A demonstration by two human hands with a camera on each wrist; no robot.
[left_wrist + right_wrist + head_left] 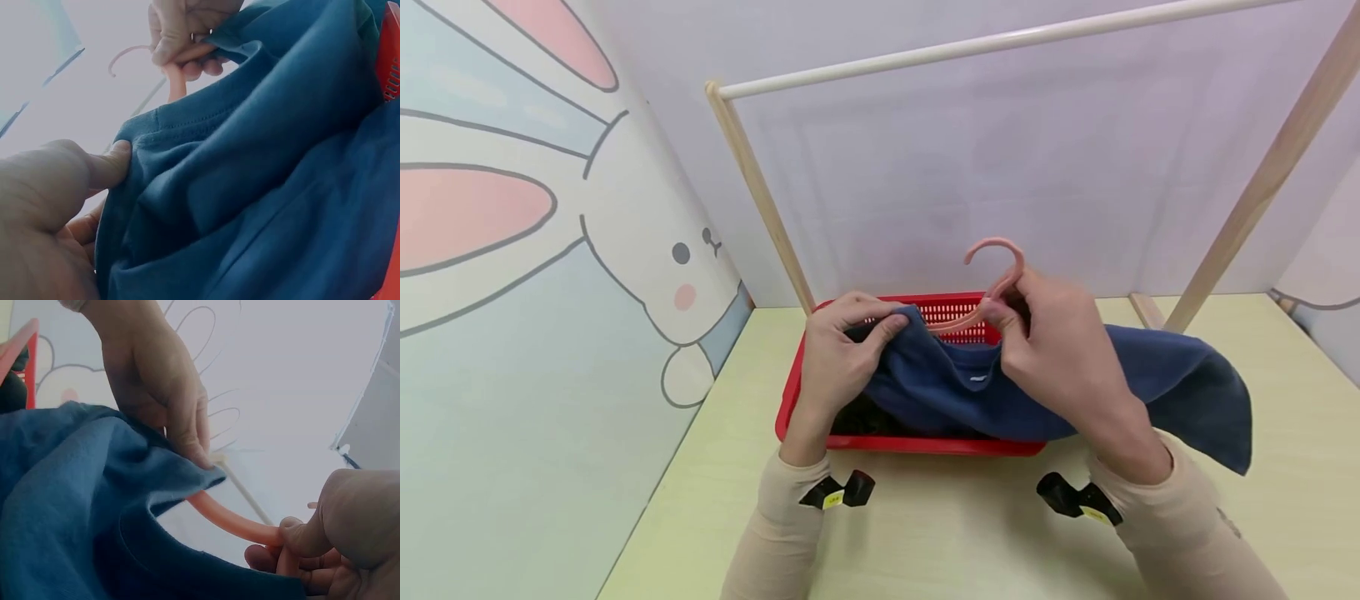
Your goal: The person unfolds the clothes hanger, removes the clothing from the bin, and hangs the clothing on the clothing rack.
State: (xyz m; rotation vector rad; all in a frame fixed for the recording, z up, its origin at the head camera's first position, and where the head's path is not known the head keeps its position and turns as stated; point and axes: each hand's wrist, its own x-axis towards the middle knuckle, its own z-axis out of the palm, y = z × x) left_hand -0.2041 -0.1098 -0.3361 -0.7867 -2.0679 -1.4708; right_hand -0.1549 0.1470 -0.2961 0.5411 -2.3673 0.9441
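A dark blue shirt (940, 392) with a small white neck label is spread over the red basket. My left hand (842, 350) pinches the shirt's fabric near the neckline between thumb and fingers. With my right hand (1060, 350) I grip a pink hanger (1000, 246) just under its hook, which points up and to the left. One arm of the hanger runs left into the shirt, its end hidden under the cloth. In the right wrist view the hanger (231, 522) curves from my right fingers to the cloth beside my left hand (169, 394).
The red plastic basket (917, 446) stands on a pale yellow table (955, 533), with dark cloth (865, 417) inside it. Behind and above is a rack with a white rail (925, 54) and wooden posts (767, 200). A wall with a rabbit drawing (647, 242) borders the left side.
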